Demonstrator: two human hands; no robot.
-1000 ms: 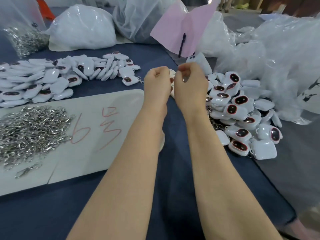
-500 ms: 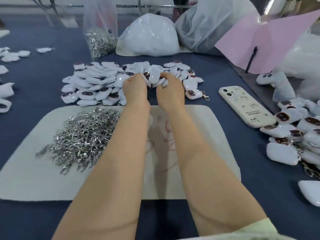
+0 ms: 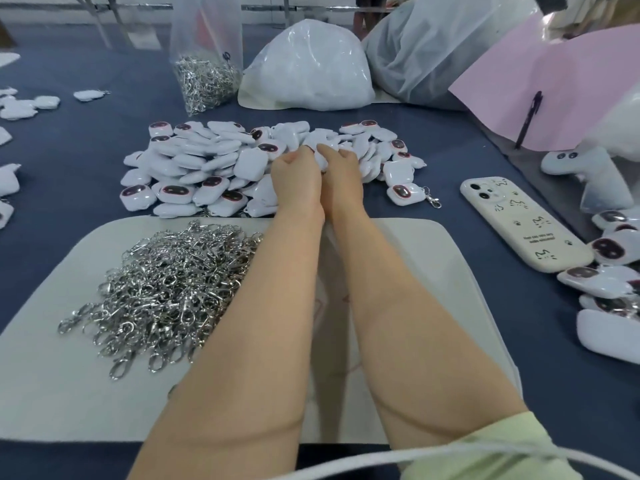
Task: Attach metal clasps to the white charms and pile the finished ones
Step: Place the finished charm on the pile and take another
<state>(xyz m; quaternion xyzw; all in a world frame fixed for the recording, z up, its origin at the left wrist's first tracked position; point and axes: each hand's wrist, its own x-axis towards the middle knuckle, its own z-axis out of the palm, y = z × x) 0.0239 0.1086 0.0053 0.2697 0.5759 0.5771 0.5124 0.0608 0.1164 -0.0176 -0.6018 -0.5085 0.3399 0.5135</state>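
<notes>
White plastic charms point(image 3: 207, 161) lie in a broad heap across the far middle of the blue table point(image 3: 69, 140), the heap's long axis running left to right. Both hands are sunk into it a little right of its centre. The left hand point(image 3: 296, 174) and right hand point(image 3: 343, 176) press side by side, knuckles up, with the fingers curled down among the charms. The fingertips are hidden, so I cannot tell whether either hand grips a charm or only rakes through them.

The coming move turns on where the clasps point(image 3: 166, 292) lie from there: near and to the left, in a tangled heap on the pale mat point(image 3: 415, 258), right against the left forearm. Judging by that, the left hand has the shorter way back to a clasp, while the right would have to cross over.

A second lot of charms point(image 3: 602, 271) sits at the right edge, beyond the phone point(image 3: 519, 223). It is probably the finished pile, and it is closer to the right hand.
</notes>
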